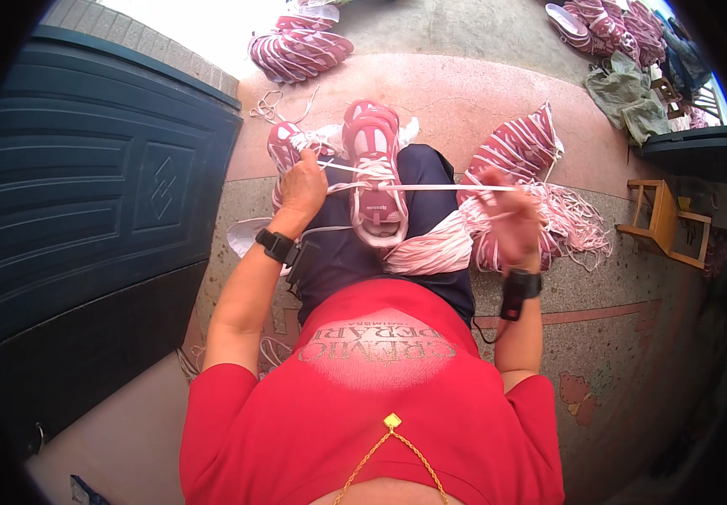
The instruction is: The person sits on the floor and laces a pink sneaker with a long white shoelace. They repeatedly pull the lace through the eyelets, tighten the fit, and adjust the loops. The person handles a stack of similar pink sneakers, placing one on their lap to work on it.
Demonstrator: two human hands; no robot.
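A pink and white sneaker [370, 139] rests on my lap between my knees, toe pointing away, with white laces threaded partway up its front. My left hand [303, 187] is closed on one white shoelace [338, 166], left of the sneaker. Out to the right, my right hand [511, 223] is blurred by motion. A taut shoelace [439, 187] runs straight from the sneaker to its fingers, which are closed on it. Beyond my left hand lies another pink sneaker [282, 143]. A bundle of pale pink laces [435, 247] drapes over my right thigh.
Stacked pink shoes [511, 147] and loose laces [578, 223] lie right of my knees. Another shoe stack [300, 50] is ahead on the floor. A dark blue door [102, 168] stands left, a wooden stool [662, 219] right. Far right are more shoes [607, 29] and a green sack [628, 97].
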